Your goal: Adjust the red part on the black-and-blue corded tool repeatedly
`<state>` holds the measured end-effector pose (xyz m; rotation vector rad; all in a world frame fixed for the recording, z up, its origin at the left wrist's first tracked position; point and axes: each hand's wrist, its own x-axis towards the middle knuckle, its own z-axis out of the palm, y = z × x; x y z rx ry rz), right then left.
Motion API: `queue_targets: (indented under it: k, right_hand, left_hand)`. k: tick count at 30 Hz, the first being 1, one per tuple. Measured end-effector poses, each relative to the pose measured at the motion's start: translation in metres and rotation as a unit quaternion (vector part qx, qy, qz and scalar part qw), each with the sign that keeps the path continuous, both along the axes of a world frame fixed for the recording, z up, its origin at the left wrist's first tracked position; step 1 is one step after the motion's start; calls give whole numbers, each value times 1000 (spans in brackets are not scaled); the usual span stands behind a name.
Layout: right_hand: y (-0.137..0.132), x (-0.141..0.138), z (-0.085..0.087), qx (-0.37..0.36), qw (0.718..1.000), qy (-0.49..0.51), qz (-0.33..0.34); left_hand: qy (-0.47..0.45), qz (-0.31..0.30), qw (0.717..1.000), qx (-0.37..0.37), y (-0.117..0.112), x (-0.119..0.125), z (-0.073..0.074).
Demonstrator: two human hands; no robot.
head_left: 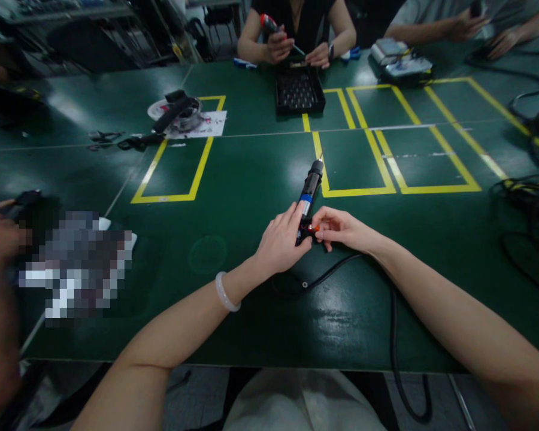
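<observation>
A black electric screwdriver [311,187] with a blue band lies on the green table, its tip pointing away from me. My left hand [284,240] rests over its rear part, fingers stretched along the body and thumb near the end, holding it down. At that rear end, my right hand [335,228] pinches a small orange-red part [313,228]. The fingers partly hide this spot, so how the part joins the tool is unclear. Below my hands, a black cable [336,269] curves over the table, and a small round metal piece [304,285] lies there.
Opposite, a person handles a red-and-black screwdriver [269,24] above a black tray [300,108] of small metal parts. Yellow tape [359,193] marks rectangles on the table. Tangled black cables [525,206] lie right. A thick cord [393,323] hangs over the front edge. Another person's hand [0,233] is left.
</observation>
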<state>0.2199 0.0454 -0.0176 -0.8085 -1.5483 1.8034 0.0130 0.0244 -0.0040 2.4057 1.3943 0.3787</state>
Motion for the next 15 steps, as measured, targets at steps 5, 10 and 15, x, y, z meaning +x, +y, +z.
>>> queue_targets:
  k: [5, 10, 15]
  right_hand:
    - [0, 1, 4, 11, 1000, -17, 1]
    - [-1, 1, 6, 30, 999, -39, 9]
    - [-2, -2, 5, 44, 998, -39, -3]
  left_hand:
    - [-6, -2, 1000, 2, -1, -1, 0]
    - [-5, 1, 1000, 3, 0, -1, 0]
    - [5, 3, 1000, 1, -1, 0, 1]
